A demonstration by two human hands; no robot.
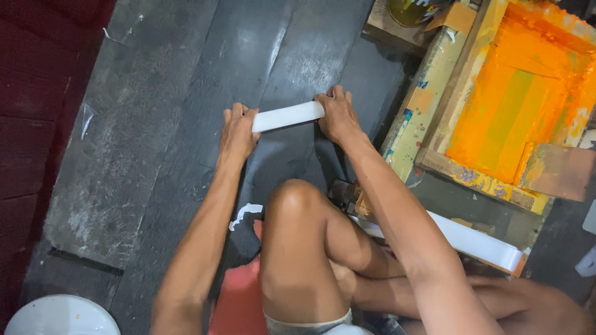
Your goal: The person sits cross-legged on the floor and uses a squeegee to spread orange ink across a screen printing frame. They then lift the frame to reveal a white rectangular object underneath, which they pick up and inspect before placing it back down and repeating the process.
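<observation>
Dark plank floor point(186, 124) carries the work. Orange-stained screen frame point(496, 111) lies right. White strip point(287, 116) held taut above the planks: left hand point(237, 133) and right hand point(337, 115), fingers closed on its 2 ends, keeping it flat.

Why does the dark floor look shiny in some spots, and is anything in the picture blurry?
In the head view, light glares off the worn dark plank floor in pale streaks. The white flat strip held between the left hand and right hand looks slightly soft at its edges. The orange-stained wooden printing frame is bright and vivid.
</observation>
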